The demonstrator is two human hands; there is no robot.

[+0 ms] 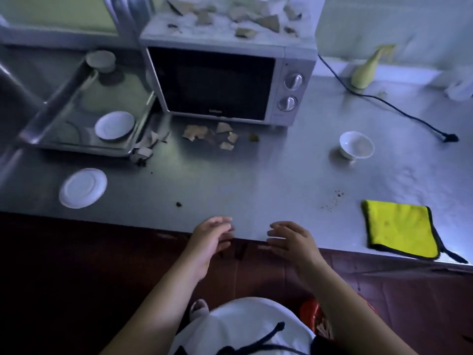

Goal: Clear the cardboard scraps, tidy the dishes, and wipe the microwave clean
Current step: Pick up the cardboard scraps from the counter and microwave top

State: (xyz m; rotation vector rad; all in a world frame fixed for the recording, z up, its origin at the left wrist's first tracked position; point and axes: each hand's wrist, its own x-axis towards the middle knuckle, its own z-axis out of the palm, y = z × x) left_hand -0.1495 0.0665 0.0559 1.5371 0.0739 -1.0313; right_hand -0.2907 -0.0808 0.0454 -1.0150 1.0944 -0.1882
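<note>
Work looks barely begun at the brushed steel counter (256, 190), where a person's left hand (212, 237) and right hand (291, 239) hover over its near edge, apart from each other, fingers loosely spread and holding nothing. Torn brown cardboard scraps (256, 20) litter the top of the silver microwave oven (222, 80); more lie on the counter just in front of its door and beside the shallow metal tray (84, 149). One small white bowl (115, 125) sits in that tray, while a flat white saucer (83, 188) and a white footed cup (355, 146) stand well apart on the counter. The folded yellow microfibre cloth (401, 231) lies unused at the counter's right edge. Clearing, tidying and wiping all appear left to do.
</note>
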